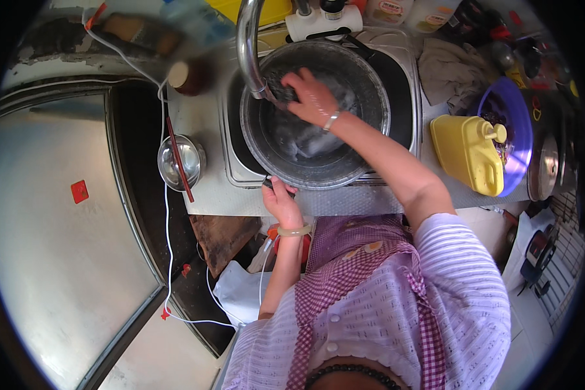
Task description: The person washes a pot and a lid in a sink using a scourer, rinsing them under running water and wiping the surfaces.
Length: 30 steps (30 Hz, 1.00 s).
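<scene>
A large dark metal wok rests in the stainless steel sink, with water moving inside it. Over its far left part is my right hand, fingers bent around what looks like a dark scouring pad; blur hides its exact shape. At the near left rim, my left hand grips the wok's short dark handle. The chrome faucet curves down over the wok, beside my right hand.
On the left stand a steel bowl with red chopsticks across it and a brown jar. A yellow jug, a purple basin and a grey cloth lie on the right. Bottles line the back.
</scene>
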{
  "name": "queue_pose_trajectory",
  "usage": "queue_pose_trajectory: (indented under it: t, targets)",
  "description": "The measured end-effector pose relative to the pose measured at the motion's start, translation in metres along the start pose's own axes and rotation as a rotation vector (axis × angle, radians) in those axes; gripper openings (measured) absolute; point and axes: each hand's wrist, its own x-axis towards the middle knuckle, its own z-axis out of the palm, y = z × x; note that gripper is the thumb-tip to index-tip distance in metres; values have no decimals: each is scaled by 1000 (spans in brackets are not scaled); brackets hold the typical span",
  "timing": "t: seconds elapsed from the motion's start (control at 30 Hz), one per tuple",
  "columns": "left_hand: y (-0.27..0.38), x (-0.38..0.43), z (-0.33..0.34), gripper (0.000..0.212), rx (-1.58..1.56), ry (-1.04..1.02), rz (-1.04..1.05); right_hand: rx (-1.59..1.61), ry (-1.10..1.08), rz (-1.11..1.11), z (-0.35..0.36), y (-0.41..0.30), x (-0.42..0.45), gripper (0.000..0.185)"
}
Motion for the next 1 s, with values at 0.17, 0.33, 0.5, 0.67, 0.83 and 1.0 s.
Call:
queue_pose_trajectory:
  t: [0.17, 0.33, 0.5, 0.67, 0.83, 1.0]
  targets:
    - [3, 11, -3, 23, -131, -12, -64, -172, 99, 93, -91, 12, -49, 35]
    - [1, 36, -17, 26, -75, -29, -76, -397, 255, 258, -139, 33, -80, 39]
    - [-3, 47, -24, 27, 26, -56, -80, -458, 213, 294, -104, 69, -73, 46]
    - [7, 56, -15, 27, 107, -30, -75, 118, -87, 519, -86, 127, -47, 35]
    - [39, 85, -23, 26, 230, 25, -153, 70, -155, 605, -111, 75, -39, 26]
    - [107, 71, -8, 22, 74, -187, -229, 172, -190, 727, -130, 68, -47, 38]
